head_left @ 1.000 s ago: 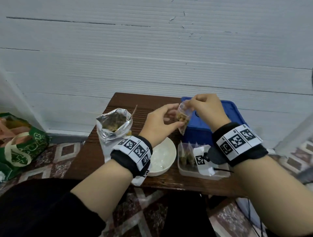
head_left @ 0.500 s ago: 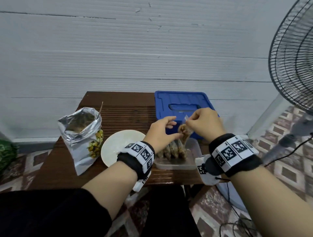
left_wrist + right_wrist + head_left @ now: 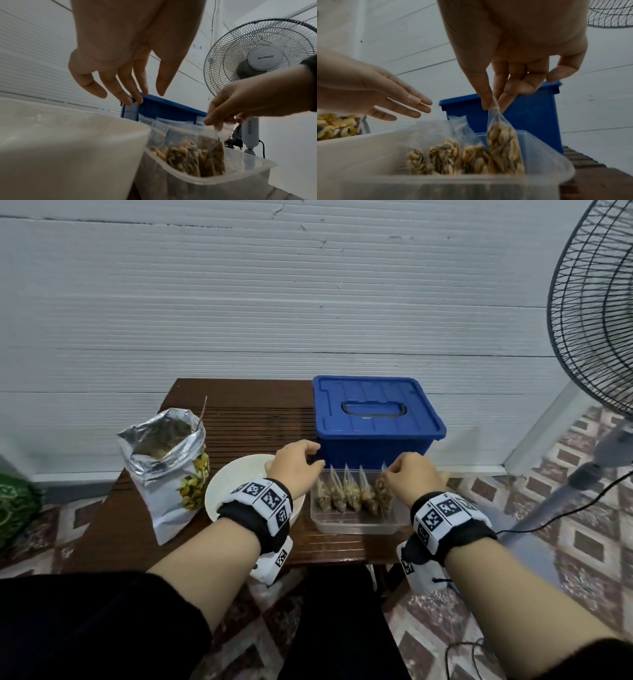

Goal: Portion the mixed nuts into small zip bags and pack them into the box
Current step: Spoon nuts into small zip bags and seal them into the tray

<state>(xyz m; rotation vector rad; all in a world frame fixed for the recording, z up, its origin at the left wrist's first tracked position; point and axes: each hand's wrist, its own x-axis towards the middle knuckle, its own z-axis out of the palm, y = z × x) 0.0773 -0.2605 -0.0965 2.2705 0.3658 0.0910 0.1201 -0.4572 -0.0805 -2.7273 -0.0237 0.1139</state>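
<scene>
Pinching the top edge of a small zip bag of nuts between thumb and fingertips, the right hand holds it upright at the right end of a row of filled bags standing in the clear plastic box. The bag hangs directly beneath the fingers, its lower part inside the box. Just left, the left hand hovers with fingers straight and loosely spread, holding nothing, over the white bowl. Behind stands a closed blue bin; the foil nut pouch sits at the table's left.
</scene>
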